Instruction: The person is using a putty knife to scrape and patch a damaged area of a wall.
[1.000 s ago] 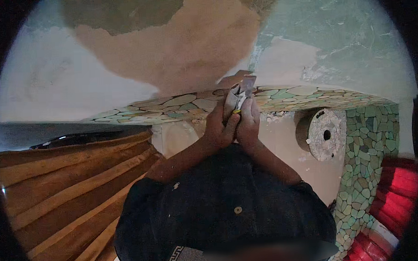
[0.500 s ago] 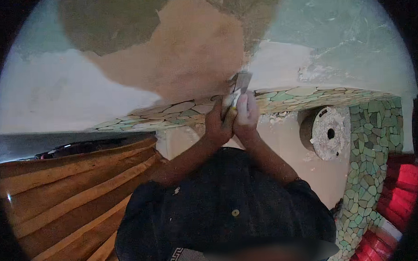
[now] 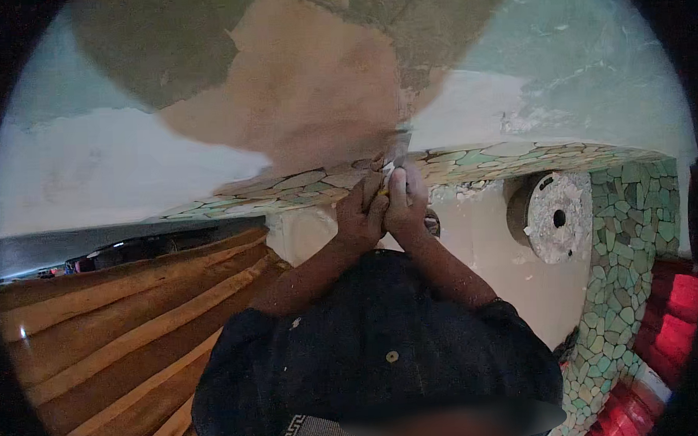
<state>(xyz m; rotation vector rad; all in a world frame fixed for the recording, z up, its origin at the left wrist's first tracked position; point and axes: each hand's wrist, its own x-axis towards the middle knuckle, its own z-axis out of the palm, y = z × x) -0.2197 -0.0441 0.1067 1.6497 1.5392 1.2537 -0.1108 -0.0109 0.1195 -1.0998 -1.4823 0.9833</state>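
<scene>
In front of my chest both hands are together, close to the wall. A putty knife (image 3: 397,145) with a broad grey blade sticks up from them toward the plaster. My right hand (image 3: 407,200) is closed round its handle, with whitish smears on the fingers. Pressed against it, my left hand (image 3: 360,215) is closed at the same handle; whether it holds a second blade I cannot tell. A small yellow spot shows between the hands. Ahead is a plastered wall (image 3: 313,73), white in parts and greenish in others, with my shadow across it.
A band of stone-patterned tile (image 3: 302,183) runs along the wall's foot. A round drum or spool (image 3: 556,218), its top splattered white, stands at the right on the pale floor (image 3: 481,248). Brown draped cloth (image 3: 137,302) lies left, red folded material (image 3: 672,322) far right.
The hands and putty knife have shifted slightly left, and the blade looks narrower, as if turned. My view has moved a little, and a dark round thing now shows beside my right wrist.
</scene>
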